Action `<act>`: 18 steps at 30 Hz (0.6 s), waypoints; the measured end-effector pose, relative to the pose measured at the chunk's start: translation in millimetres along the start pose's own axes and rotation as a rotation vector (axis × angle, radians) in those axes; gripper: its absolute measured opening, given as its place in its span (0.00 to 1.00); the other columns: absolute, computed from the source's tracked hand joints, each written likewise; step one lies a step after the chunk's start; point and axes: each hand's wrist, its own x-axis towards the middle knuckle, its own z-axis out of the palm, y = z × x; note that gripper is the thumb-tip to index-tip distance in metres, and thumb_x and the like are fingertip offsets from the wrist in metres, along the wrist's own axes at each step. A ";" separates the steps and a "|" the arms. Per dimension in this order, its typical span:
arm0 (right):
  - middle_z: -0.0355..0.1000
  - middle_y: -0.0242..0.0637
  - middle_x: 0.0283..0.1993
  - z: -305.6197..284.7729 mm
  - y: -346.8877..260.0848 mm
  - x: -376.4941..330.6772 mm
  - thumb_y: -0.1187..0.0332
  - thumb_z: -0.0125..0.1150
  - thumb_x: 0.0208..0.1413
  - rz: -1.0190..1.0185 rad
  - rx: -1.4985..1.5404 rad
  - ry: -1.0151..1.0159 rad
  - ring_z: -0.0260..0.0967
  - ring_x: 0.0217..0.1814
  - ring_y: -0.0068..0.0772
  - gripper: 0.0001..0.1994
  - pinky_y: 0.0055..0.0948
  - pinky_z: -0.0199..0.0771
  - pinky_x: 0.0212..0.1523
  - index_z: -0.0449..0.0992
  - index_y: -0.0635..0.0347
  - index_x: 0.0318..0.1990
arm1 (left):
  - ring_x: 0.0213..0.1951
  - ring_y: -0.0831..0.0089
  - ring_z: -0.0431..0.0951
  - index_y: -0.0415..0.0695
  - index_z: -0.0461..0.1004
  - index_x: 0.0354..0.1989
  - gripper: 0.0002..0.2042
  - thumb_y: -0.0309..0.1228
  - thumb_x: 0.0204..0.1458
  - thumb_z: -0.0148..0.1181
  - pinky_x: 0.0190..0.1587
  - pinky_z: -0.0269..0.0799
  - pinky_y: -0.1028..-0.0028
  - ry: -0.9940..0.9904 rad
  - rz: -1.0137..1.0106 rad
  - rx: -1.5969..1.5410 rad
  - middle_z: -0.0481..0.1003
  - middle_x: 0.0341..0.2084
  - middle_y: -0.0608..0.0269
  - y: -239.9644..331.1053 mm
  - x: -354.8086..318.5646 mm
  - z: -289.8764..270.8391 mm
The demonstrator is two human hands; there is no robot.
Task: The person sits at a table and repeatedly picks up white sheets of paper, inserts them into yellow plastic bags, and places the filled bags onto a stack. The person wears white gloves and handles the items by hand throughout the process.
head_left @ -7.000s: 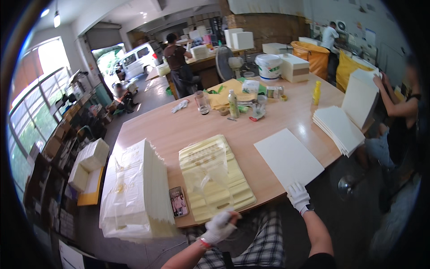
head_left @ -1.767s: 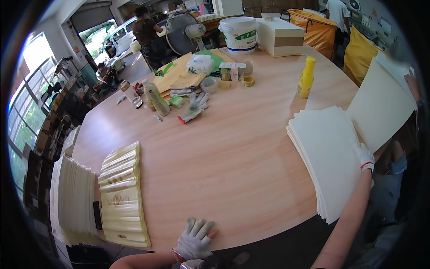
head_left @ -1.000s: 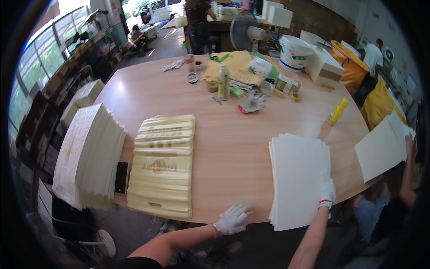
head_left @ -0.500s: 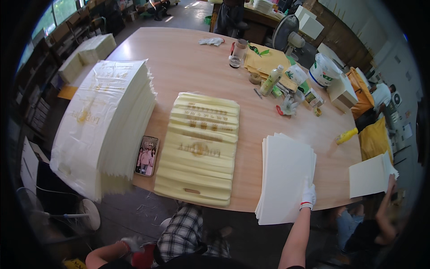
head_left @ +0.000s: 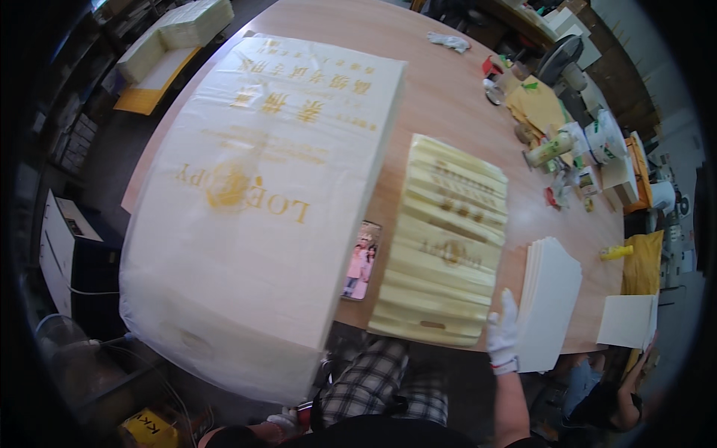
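Note:
My right hand (head_left: 505, 334), in a white glove, is raised with its fingers stretched out and holds nothing. It is between a stack of white paper sheets (head_left: 551, 302) on its right and a pile of yellowish plastic bags (head_left: 444, 272) with gold print and cut-out handles. My left hand (head_left: 287, 422), also gloved, is low by my lap beside a red object (head_left: 305, 413); its fingers are too small and blurred to read. To the left rises a tall stack in printed white plastic bags (head_left: 254, 246). A phone (head_left: 361, 261) with a lit picture lies between stack and pile.
Bottles, tape and brown envelopes (head_left: 534, 108) crowd the table's far right, near a white bucket (head_left: 605, 142) and a fan (head_left: 562, 58). A white glove (head_left: 449, 42) lies at the back. At right, a person (head_left: 609, 399) holds white sheets (head_left: 627, 319).
The view has swung left and the bagged stack looms larger. My right hand has come off the white sheets to their left side. My left hand stays low near the red object.

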 end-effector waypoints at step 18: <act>0.54 0.50 0.63 92.2 -2.4 -5.4 0.51 0.48 0.55 0.074 -0.350 0.258 0.47 0.65 0.56 0.29 0.53 0.42 0.64 0.60 0.62 0.59 | 0.38 0.50 0.75 0.47 0.73 0.37 0.15 0.44 0.51 0.49 0.39 0.70 0.58 1.049 0.207 0.262 0.76 0.34 0.52 112.8 -97.0 -112.2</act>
